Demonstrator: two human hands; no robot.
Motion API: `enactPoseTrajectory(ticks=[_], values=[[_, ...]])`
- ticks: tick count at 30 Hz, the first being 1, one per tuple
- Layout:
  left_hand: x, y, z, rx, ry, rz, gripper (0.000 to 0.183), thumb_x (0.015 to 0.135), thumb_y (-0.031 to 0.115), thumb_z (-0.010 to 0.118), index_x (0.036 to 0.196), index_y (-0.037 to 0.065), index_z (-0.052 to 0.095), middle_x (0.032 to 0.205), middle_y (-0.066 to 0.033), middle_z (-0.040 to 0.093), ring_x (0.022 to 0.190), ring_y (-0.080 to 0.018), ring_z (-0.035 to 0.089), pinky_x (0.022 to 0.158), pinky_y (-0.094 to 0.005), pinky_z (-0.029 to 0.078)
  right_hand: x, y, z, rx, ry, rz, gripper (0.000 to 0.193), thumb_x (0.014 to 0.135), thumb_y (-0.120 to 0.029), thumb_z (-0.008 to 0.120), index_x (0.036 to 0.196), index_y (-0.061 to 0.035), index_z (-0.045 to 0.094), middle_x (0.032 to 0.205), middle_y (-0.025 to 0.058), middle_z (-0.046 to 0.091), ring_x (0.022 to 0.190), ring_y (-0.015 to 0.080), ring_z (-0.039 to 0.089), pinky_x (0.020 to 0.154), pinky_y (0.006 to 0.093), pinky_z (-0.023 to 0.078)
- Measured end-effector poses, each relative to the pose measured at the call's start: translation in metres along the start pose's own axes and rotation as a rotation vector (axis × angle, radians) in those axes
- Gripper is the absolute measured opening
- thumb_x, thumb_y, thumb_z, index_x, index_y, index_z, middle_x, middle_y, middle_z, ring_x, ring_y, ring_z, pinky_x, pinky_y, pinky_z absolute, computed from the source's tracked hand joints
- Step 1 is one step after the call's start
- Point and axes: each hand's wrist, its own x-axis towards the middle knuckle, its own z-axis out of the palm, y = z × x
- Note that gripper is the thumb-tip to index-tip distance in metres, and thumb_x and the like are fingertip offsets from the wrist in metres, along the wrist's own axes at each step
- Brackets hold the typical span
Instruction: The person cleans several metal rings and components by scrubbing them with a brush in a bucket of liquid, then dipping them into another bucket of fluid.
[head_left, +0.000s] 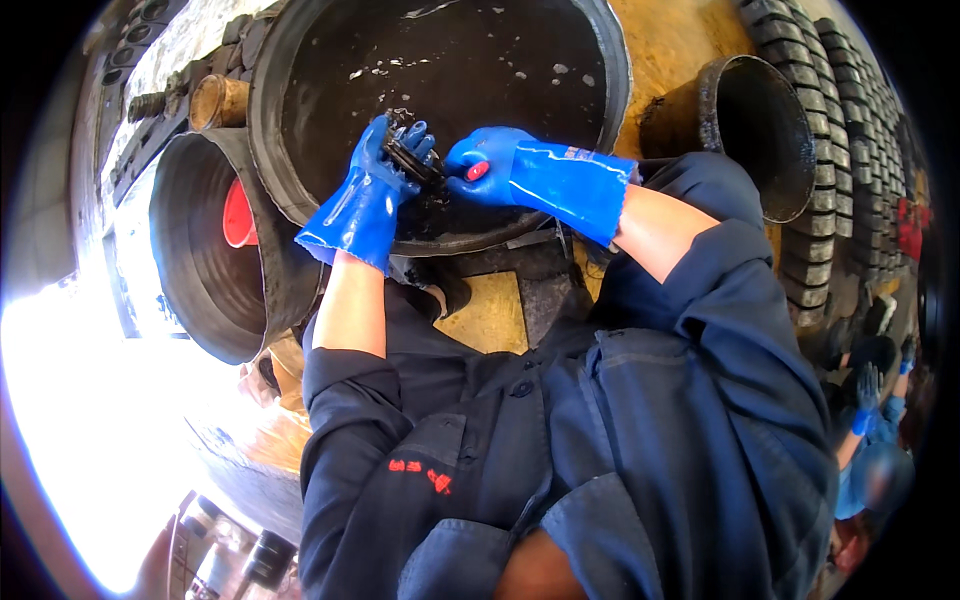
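Outline indistinct: dark part [406, 160], loosely cupped by blue-gloved left hand [378, 182]; blue-gloved right hand [493, 163] clenched round red-ended handle [477, 171]; round black basin [268, 110] beneath, ridged black stacks [806, 130] rightward.

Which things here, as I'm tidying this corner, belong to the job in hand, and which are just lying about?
In the job:
dark part, in the left hand
red-ended item, mostly hidden in the right hand
basin of dark liquid, under both hands

Seemingly lying about:
left bucket
red container, inside it
right drum
black treads
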Motion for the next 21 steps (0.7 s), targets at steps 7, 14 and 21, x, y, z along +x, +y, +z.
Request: enactPoseTrajectory(ticks=[7,14,21], values=[[-0.021,-0.022,-0.032,1.781,-0.241,1.097,0.049,0.099,-0.009,0.046,0.133,0.013,0.073,0.128,-0.0149,0.075,0.117,-0.0288,0.072,0.110,-0.0367,0.053,0.017,0.027,-0.014,-0.112,-0.041,0.571,0.033,0.090,-0.041,0.065,0.107,-0.0162,0.079,0.108,0.0133,0.077,0.102,0.0390,0.073,0.086,0.0469,0.060],[-0.031,-0.013,-0.010,2.042,0.342,0.678,0.040,0.086,0.026,0.074,0.118,0.003,0.074,0.117,-0.0272,0.074,0.114,-0.0451,0.069,0.101,-0.0487,0.055,0.017,0.016,-0.016,-0.251,-0.030,0.525,0.032,0.089,-0.035,0.068,0.114,-0.0167,0.079,0.111,0.0114,0.078,0.102,0.0378,0.075,0.086,0.0468,0.061],[-0.029,-0.019,0.004,2.154,0.437,0.667,0.042,0.085,0.016,0.070,0.125,0.000,0.070,0.122,-0.0313,0.071,0.118,-0.0463,0.067,0.099,-0.0500,0.055,0.005,0.046,-0.011,-0.192,0.060,0.673,0.030,0.092,-0.026,0.068,0.116,-0.0129,0.079,0.114,0.0136,0.078,0.105,0.0350,0.076,0.087,0.0494,0.060]])
